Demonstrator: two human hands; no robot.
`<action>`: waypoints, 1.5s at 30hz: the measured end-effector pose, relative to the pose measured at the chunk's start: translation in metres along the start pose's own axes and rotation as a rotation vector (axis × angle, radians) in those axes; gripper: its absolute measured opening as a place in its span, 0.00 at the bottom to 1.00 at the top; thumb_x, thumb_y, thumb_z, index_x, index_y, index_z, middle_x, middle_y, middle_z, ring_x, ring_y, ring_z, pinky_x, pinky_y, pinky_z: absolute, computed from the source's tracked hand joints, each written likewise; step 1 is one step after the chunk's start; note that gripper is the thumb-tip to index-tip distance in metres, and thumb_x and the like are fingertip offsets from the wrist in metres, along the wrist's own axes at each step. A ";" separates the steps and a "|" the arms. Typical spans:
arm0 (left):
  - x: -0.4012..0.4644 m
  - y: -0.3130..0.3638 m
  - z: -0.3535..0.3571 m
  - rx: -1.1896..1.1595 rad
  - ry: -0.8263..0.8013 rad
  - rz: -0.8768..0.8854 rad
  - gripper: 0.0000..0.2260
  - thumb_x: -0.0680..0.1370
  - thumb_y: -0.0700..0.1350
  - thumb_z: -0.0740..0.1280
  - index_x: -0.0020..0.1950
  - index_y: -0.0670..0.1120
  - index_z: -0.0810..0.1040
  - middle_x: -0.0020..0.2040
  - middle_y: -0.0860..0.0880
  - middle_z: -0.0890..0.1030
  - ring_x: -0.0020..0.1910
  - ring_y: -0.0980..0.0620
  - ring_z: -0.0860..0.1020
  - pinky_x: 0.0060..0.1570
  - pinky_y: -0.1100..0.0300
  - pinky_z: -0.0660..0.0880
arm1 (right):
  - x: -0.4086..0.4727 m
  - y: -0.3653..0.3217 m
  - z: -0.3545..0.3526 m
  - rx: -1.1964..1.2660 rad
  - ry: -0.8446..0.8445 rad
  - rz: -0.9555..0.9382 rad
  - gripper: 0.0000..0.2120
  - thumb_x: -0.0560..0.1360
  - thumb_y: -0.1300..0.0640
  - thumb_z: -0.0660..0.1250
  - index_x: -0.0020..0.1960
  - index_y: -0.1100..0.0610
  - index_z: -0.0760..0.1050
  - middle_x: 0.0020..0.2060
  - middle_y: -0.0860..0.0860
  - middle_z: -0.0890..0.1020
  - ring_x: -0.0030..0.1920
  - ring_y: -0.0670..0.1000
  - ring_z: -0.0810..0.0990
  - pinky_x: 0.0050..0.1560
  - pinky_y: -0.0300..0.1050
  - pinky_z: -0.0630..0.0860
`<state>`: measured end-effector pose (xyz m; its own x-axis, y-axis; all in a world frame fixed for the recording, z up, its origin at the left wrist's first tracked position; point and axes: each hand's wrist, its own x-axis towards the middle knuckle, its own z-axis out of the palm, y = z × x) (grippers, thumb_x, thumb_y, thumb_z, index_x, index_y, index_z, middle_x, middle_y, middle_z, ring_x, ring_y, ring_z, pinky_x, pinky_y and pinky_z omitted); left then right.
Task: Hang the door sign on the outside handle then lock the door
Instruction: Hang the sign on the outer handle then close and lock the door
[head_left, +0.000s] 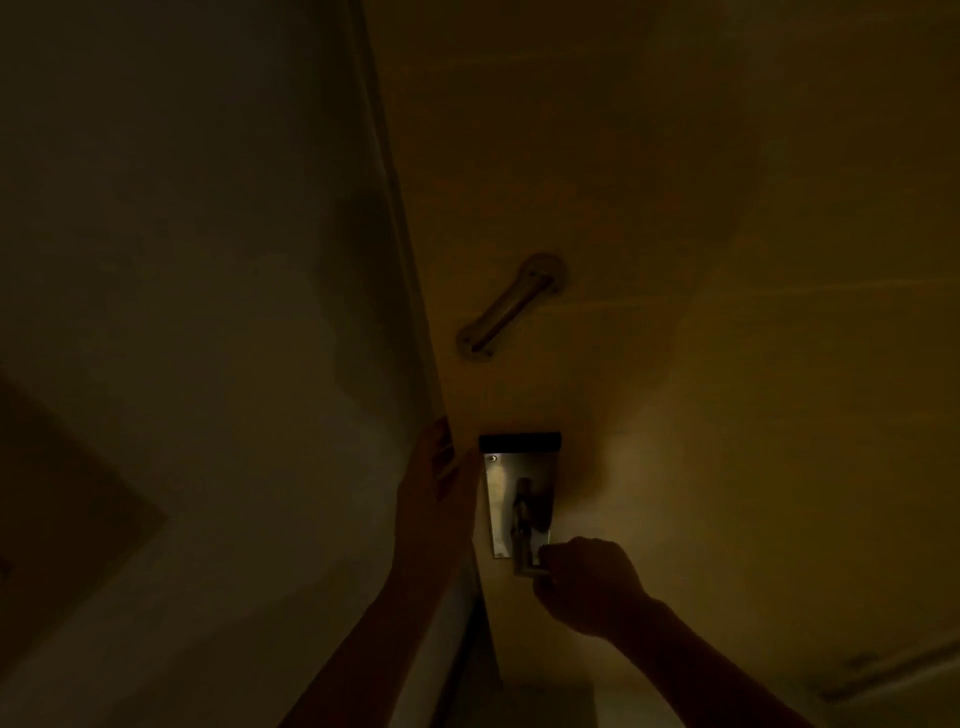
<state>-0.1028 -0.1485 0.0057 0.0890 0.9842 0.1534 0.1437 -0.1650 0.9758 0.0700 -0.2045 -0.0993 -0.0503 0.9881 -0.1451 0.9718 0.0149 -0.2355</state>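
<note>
The scene is very dim. A wooden door (675, 260) fills the right side. Low on it sits a metal lock plate (501, 499) with a black top edge and a lever handle (522, 525) pointing down. My right hand (587, 587) is closed around the lower end of the handle. My left hand (434, 499) lies flat with fingers stretched out against the door's edge beside the plate. No door sign shows in view.
A metal swing-bar latch (511, 306) is fixed on the door above the lock plate. The pale door frame and wall (208, 312) take up the left side. A strip of floor (545, 701) shows at the bottom.
</note>
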 end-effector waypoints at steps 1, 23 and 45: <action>0.004 -0.003 0.002 0.014 -0.002 -0.003 0.15 0.81 0.43 0.64 0.67 0.53 0.73 0.57 0.64 0.77 0.55 0.69 0.77 0.47 0.78 0.72 | 0.010 0.001 -0.003 0.006 -0.020 0.003 0.15 0.76 0.44 0.56 0.51 0.51 0.76 0.43 0.49 0.82 0.40 0.50 0.79 0.41 0.42 0.69; 0.075 -0.012 0.050 0.111 -0.199 -0.084 0.28 0.80 0.40 0.64 0.77 0.53 0.58 0.57 0.52 0.79 0.56 0.54 0.79 0.43 0.77 0.73 | 0.136 0.035 0.017 0.339 0.014 0.227 0.20 0.76 0.47 0.60 0.26 0.48 0.63 0.25 0.45 0.67 0.25 0.44 0.67 0.32 0.41 0.70; 0.104 0.003 0.065 0.002 -0.360 -0.128 0.34 0.81 0.41 0.63 0.78 0.57 0.46 0.72 0.63 0.54 0.72 0.55 0.63 0.63 0.58 0.74 | 0.163 0.044 0.011 0.336 0.063 0.271 0.21 0.75 0.49 0.61 0.24 0.49 0.62 0.23 0.45 0.67 0.23 0.44 0.67 0.27 0.39 0.63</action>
<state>-0.0287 -0.0511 0.0141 0.4106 0.9112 -0.0347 0.1778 -0.0427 0.9831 0.1017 -0.0441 -0.1443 0.2208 0.9570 -0.1880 0.8184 -0.2866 -0.4980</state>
